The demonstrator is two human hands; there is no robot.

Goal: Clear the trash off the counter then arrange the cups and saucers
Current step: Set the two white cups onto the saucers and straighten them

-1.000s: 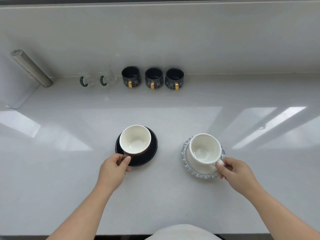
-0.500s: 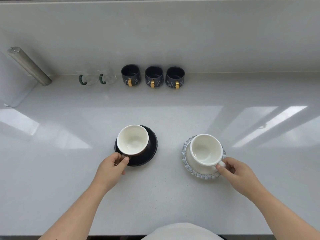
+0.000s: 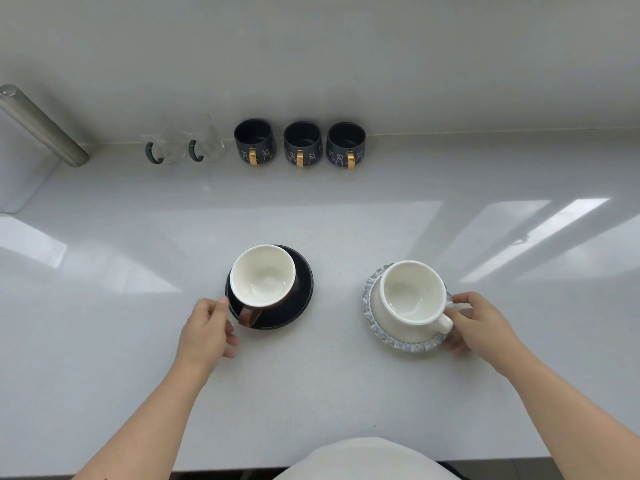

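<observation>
The brown cup's [image 3: 263, 277] handle has been released by the left hand [image 3: 207, 329], now loosely open at the black saucer [image 3: 298, 306]; the glass saucer's [image 3: 372, 299] rim is now pinched by the right hand [image 3: 478, 323] under the white cup [image 3: 412, 292]; saucer positioning seems begun.

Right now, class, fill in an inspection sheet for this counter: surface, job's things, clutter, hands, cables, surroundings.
Surface: white counter, glossy, no trash seen.
Job's things: brown cup on black saucer; white cup on glass saucer.
Clutter: three dark mugs and two glass cups along the back wall.
Hands: left hand at the black saucer's edge; right hand on the glass saucer's rim; grip unclear.
Cables: nothing seen.
Surroundings: metal cylinder, far left.
</observation>
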